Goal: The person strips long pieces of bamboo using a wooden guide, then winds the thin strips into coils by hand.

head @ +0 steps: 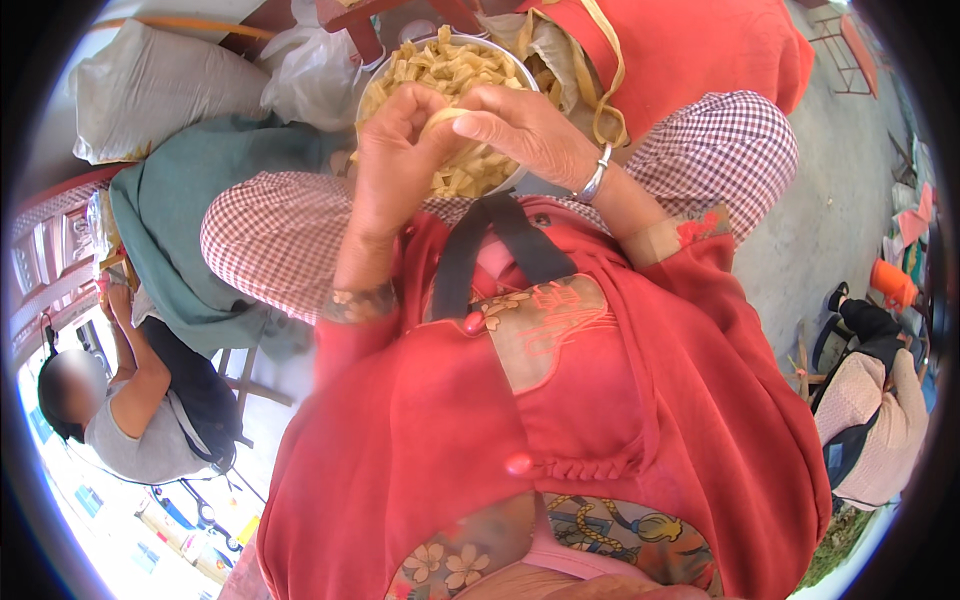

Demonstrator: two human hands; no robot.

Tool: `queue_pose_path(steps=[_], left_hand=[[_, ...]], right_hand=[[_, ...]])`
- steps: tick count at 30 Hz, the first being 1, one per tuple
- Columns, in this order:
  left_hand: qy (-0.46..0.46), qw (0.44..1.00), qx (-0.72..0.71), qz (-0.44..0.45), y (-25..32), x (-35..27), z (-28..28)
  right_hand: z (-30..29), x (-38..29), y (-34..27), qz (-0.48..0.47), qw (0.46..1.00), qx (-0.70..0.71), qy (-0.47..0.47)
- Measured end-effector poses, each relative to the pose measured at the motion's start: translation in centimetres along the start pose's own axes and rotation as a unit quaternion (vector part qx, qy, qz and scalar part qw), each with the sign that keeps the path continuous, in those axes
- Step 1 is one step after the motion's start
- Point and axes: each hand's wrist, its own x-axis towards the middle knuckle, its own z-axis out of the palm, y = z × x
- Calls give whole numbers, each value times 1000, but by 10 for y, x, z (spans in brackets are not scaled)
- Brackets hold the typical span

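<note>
My left hand (397, 154) and my right hand (536, 135) meet over a white round basin (529, 73). Between their fingertips they pinch a pale yellow strip (444, 115), bent into a curve. Its ends are hidden by the fingers. A silver bangle (596, 174) circles my right wrist. Many folded yellow pieces (442, 64) heap the basin, which sits between my knees; their material I cannot tell.
Red cloth (705, 45) with a yellow strap (611, 67) lies beyond the basin on the right. A stuffed pale sack (172, 86), a clear plastic bag (315, 79) and green cloth (195, 210) are at left. People sit at left (135, 420) and right (862, 420).
</note>
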Motion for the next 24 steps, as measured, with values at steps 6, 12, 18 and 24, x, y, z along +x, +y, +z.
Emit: queue_pose_path(steps=[6, 12, 18, 24], left_hand=[[-4, 949, -309, -66, 18, -2, 11], [-86, 978, -188, -39, 23, -9, 11], [-32, 984, 128, 118, 14, -5, 17], [-7, 998, 57, -15, 12, -5, 20]], right_hand=[[12, -1, -3, -126, 987, 32, 99], [-5, -11, -8, -33, 992, 103, 67], [2, -8, 2, -24, 990, 105, 88], [7, -10, 6, -24, 988, 47, 144]])
